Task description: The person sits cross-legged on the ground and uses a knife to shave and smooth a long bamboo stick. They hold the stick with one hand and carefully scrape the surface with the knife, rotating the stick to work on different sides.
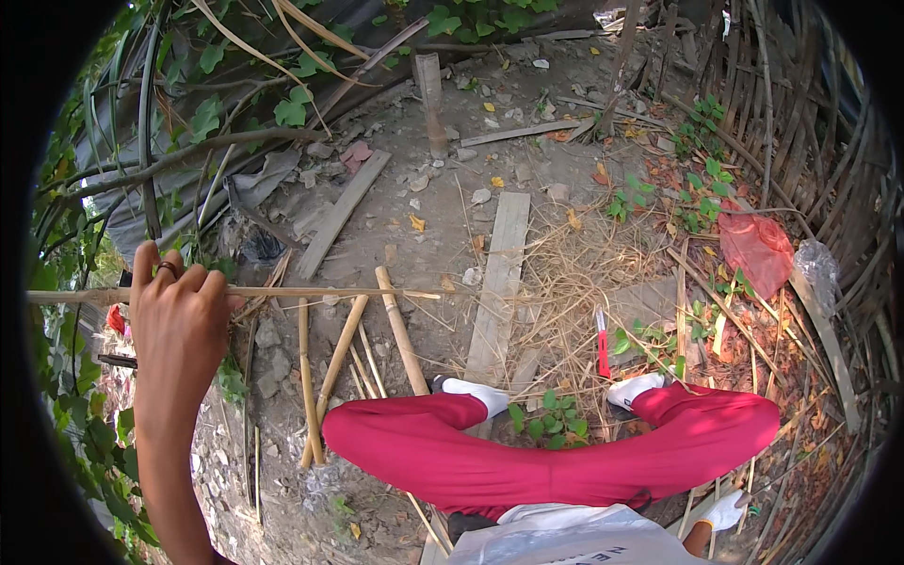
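My left hand (184,301), bare with a ring on one finger, is closed round a long thin bamboo stick (348,292). The stick lies level across the view, its pale cut end pointing right. In a white glove, my right hand (723,511) is low at my right side, beside thin strips on the ground. Its fingers are too small to make out, and whether it holds anything does not show. A red-handled cutter knife (603,347) lies between my feet. Several bamboo pieces (403,330) rest on the ground left of my left foot.
A grey plank (499,273) runs forward from my feet, with dry straw (565,268) beside it. Another board (345,215) lies further left. A short post (431,104) stands ahead. A red plastic bag (755,247) is near the slatted fence (800,122); leafy vines edge the left.
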Tool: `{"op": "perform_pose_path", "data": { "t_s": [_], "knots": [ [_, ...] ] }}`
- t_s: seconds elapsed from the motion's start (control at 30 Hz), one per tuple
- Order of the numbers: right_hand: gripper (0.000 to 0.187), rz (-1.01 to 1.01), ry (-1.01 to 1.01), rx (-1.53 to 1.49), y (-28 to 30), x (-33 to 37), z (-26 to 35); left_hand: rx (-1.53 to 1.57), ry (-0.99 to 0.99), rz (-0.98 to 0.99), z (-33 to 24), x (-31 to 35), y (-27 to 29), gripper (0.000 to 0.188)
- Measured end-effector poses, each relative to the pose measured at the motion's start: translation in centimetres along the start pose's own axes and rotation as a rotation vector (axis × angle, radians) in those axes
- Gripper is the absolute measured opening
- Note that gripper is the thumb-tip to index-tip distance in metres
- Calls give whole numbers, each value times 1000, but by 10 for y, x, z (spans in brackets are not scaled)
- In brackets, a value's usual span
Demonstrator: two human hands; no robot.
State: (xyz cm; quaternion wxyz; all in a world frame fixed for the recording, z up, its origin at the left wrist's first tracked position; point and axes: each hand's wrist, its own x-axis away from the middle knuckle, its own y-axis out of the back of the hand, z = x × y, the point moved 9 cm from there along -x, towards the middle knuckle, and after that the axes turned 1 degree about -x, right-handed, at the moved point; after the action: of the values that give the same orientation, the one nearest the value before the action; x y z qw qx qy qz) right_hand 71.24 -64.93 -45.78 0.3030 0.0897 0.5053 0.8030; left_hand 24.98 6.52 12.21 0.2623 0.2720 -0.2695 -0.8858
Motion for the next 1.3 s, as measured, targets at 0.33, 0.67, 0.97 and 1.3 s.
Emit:
{"op": "perform_pose_path", "data": {
  "t_s": [0.33, 0.67, 0.97, 1.3],
  "knots": [
    [17, 75, 21, -1209, 144, -22, 264, -66, -75, -232, -24, -91, 33, 22],
    [15, 692, 328, -1442, 171, 119, 374, 111, -57, -525, -38, -113, 58, 37],
    [9, 1212, 300, -1252, 167, 252, 438, 830, -129, -1045, -41, -137, 35, 85],
    [13, 1414, 606, -900, 165, 310, 455, 1860, -15, -785, -47, -190, 2, 58]
  ]
}}
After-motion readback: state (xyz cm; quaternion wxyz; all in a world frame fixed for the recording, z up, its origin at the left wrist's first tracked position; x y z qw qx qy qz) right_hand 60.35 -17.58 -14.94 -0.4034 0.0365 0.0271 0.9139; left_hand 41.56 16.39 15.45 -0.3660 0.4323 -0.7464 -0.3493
